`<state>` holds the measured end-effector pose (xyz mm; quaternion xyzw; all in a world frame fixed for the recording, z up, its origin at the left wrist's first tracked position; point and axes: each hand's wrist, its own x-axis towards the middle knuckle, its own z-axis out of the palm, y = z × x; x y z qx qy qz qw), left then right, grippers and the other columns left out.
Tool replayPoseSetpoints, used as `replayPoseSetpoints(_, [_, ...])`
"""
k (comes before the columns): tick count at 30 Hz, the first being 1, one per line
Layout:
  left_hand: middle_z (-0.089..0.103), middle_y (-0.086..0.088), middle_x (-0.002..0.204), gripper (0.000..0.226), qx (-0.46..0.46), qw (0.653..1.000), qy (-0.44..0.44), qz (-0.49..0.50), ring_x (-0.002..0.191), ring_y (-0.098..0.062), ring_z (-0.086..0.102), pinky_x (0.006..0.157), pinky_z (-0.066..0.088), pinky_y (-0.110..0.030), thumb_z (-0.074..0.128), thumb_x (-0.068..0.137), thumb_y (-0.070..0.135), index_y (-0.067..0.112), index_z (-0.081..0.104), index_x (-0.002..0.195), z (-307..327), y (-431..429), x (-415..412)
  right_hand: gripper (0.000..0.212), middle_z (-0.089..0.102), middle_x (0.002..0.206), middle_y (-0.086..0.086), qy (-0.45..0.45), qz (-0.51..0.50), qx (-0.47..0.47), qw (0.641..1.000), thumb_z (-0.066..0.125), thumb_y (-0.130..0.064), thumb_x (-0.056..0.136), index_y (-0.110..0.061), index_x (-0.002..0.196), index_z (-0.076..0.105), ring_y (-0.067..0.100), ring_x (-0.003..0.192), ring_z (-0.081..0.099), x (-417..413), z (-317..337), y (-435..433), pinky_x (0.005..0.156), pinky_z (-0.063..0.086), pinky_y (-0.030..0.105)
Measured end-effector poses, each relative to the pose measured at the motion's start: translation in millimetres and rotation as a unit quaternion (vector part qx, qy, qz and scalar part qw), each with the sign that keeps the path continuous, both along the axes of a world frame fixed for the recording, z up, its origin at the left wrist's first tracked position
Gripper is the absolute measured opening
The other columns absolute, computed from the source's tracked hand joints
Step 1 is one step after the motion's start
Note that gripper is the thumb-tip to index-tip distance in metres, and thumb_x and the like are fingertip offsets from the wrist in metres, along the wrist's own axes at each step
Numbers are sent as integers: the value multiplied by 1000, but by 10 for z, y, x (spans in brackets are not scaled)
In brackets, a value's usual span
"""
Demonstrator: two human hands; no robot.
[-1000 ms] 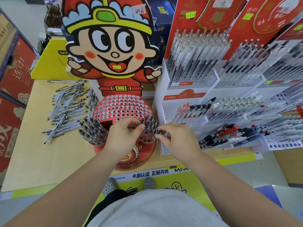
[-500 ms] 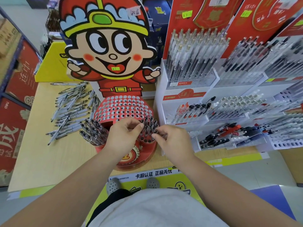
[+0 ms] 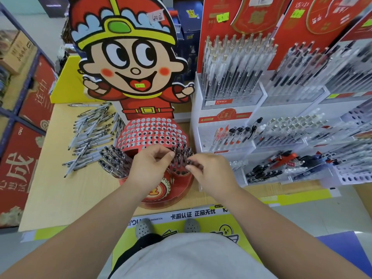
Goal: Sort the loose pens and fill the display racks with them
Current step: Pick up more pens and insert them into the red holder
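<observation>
Though apart, hands (image 3: 150,168) (image 3: 211,170) pinch-tight on pens (image 3: 182,152)

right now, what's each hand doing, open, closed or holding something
Left hand: closed, pinching one of the pens standing in the red rack.
Right hand: closed, fingertips pinching a neighbouring pen top.

One wide-angle view from the person's head faces forward and steeply down, close over the bench (image 3: 66,190). The round red rack (image 3: 153,135) sits mid-frame; forearms (image 3: 241,218) enter from the bottom edge, above the shoes (image 3: 144,228).
</observation>
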<state>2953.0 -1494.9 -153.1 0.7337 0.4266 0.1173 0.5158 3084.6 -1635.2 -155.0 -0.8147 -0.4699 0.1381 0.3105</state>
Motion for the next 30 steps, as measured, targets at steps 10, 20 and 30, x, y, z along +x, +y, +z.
replayPoseSetpoints(10, [73, 12, 83, 12, 36, 999, 23, -13, 84, -4, 68, 84, 57, -36, 68, 96, 29, 32, 71, 85, 87, -17, -7, 14, 74, 85, -8, 79, -74, 10, 994, 76, -32, 87, -21, 96, 76, 10, 77, 67, -70, -77, 2, 72, 58, 38])
replayPoseSetpoints(20, [73, 6, 80, 8, 70, 997, -21, 36, 77, -15, 68, 71, 57, -32, 69, 95, 26, 30, 71, 89, 560, 178, -443, 16, 65, 68, -13, 150, -118, 107, 976, 72, -40, 88, -25, 81, 69, 5, 69, 62, -224, 217, 90, 66, 55, 36])
replayPoseSetpoints(30, [72, 3, 77, 8, 112, 989, -39, 89, 71, -15, 66, 63, 52, -34, 68, 96, 29, 26, 71, 88, 586, 1447, -1690, 11, 64, 67, -16, 105, -71, 129, 983, 77, -32, 85, -25, 79, 71, 6, 67, 61, -1195, 673, 1164, 61, 48, 19])
